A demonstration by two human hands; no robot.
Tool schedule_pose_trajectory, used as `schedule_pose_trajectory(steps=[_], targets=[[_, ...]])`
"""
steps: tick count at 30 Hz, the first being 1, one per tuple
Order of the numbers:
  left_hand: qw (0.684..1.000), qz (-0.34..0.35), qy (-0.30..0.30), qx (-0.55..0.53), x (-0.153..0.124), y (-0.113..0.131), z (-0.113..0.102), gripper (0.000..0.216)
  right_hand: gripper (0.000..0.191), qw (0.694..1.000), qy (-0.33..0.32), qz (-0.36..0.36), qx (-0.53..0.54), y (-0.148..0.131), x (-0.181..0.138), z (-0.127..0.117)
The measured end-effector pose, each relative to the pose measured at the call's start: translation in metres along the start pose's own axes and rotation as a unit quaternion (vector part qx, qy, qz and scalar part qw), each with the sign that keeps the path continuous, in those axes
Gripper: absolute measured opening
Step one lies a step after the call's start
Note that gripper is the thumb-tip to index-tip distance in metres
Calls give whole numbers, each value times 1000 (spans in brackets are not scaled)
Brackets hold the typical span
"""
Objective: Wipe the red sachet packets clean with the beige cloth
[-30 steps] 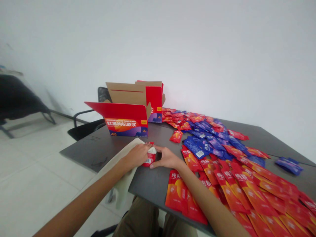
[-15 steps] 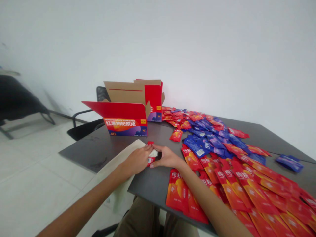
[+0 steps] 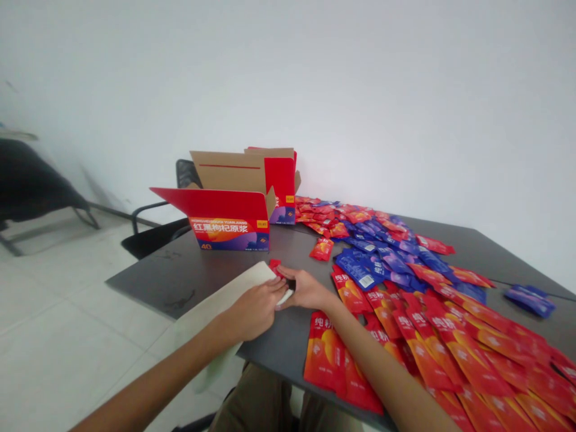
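My left hand is closed on a pale cloth, which trails over the table's near left edge. Facing it, my right hand is closed around a small red pouch, only its top end showing past the fingers. Part of the cloth is pressed against the pouch where the two hands meet, so most of the pouch is hidden. To the right of my right forearm lie overlapping red-orange pouches.
An open red and blue carton stands at the back left, with a second carton behind it. Blue pouches lie mixed with red ones along the dark table. A black chair stands beyond the table's left edge.
My left hand has slid slightly down and right with the cloth, which now covers more around the pouch. The lower part of the pouch has gone out of sight.
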State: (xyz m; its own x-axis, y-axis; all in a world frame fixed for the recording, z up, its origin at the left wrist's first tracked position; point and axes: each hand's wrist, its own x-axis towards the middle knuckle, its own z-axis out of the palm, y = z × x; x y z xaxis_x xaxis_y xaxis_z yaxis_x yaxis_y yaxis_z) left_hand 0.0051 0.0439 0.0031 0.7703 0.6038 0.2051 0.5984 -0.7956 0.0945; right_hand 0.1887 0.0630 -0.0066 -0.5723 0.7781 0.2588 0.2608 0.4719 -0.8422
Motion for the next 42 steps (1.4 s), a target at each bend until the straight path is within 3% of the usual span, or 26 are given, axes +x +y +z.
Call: schedule_pose_trajectory(steps=[2, 7, 13, 18, 20, 24, 30, 37, 42], targets=[[1000, 0, 1, -5, 1, -4, 0, 54, 82, 1000, 4, 10, -8, 1, 0, 0], [994, -106, 5, 25, 11, -20, 0, 54, 73, 1000, -1, -2, 10, -3, -1, 0], [1000, 8, 5, 17, 2, -1, 4, 52, 78, 1000, -6, 5, 7, -1, 0, 0], [993, -115, -11, 35, 12, -16, -3, 55, 72, 1000, 0, 3, 3, -3, -1, -1], [994, -103, -11, 38, 10, -14, -1, 54, 74, 1000, -2, -4, 5, -2, -1, -1], [999, -16, 0, 36, 0, -5, 4, 53, 79, 1000, -10, -11, -1, -1, 0, 0], [988, -135, -15, 72, 9, -21, 0, 56, 81, 1000, 0, -8, 7, -5, -1, -1], [996, -48, -18, 70, -11, -12, 1, 57, 91, 1000, 1, 15, -15, 0, 0, -1], [992, -116, -20, 54, 0, -17, -4, 56, 83, 1000, -5, 5, 14, -4, 0, 0]])
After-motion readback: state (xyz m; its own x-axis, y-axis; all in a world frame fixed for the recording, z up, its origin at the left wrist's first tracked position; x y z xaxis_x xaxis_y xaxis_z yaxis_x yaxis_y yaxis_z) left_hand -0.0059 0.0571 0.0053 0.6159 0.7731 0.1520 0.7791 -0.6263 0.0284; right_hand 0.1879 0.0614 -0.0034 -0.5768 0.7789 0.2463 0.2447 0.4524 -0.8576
